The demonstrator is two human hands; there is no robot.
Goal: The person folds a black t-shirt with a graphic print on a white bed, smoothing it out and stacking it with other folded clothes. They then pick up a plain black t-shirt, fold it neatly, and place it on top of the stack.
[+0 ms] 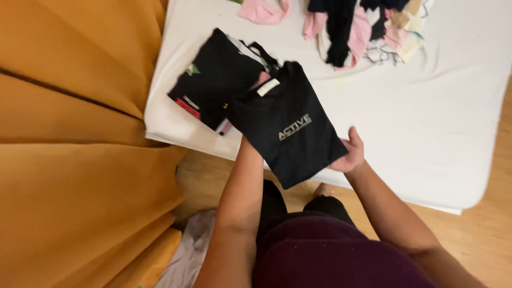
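Both hands held a folded black shirt (288,125) above the bed's (426,133) near edge: right hand (349,154) cupped under it, left hand hidden beneath. Best kept level, square with the stack (213,80) left.

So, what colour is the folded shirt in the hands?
Black, with pale print on it; head view.

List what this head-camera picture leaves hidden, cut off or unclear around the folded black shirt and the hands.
- Left hand: hidden under the folded black shirt; grip unseen.
- Right hand: fingers tucked beneath the shirt's edge.
- Stack of folded clothes: partly covered by the shirt; count unclear.
- Pile of unfolded clothes: cut off by the top edge.
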